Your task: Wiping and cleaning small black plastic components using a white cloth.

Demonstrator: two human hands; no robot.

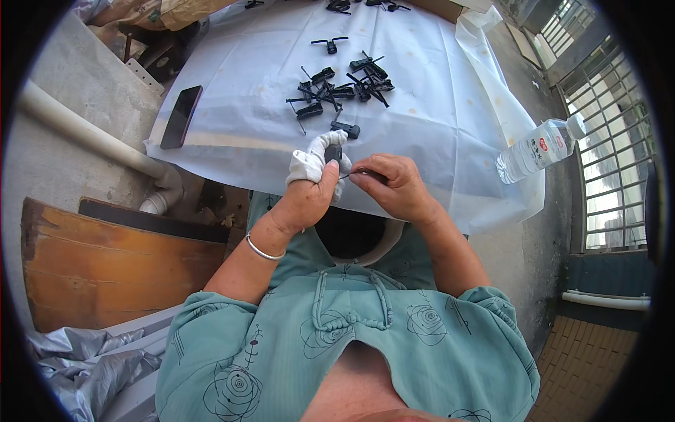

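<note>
At the near edge of a table under a whitish plastic sheet (pixel 239 84), my two hands are close together. My left hand (pixel 315 176), its fingers covered in white cloth, is closed round a small black plastic part (pixel 333 152). Facing it, my right hand (pixel 401 186) pinches a thin dark tool (pixel 371 174) whose narrow tip reaches toward that part; its exact kind is unclear. Just beyond my left fingers lies another black part (pixel 346 129). Farther back are several similar black parts with thin arms (pixel 309 111), loosely heaped, and a single one (pixel 330 46) stands apart.
A dark phone (pixel 181 117) lies at the table's left. On the right is a clear water bottle (pixel 538 149). Below the table edge, a round pale-rimmed bucket (pixel 387 243) sits between my knees. A wooden board (pixel 119 271) and a pale pipe (pixel 91 130) are at left.
</note>
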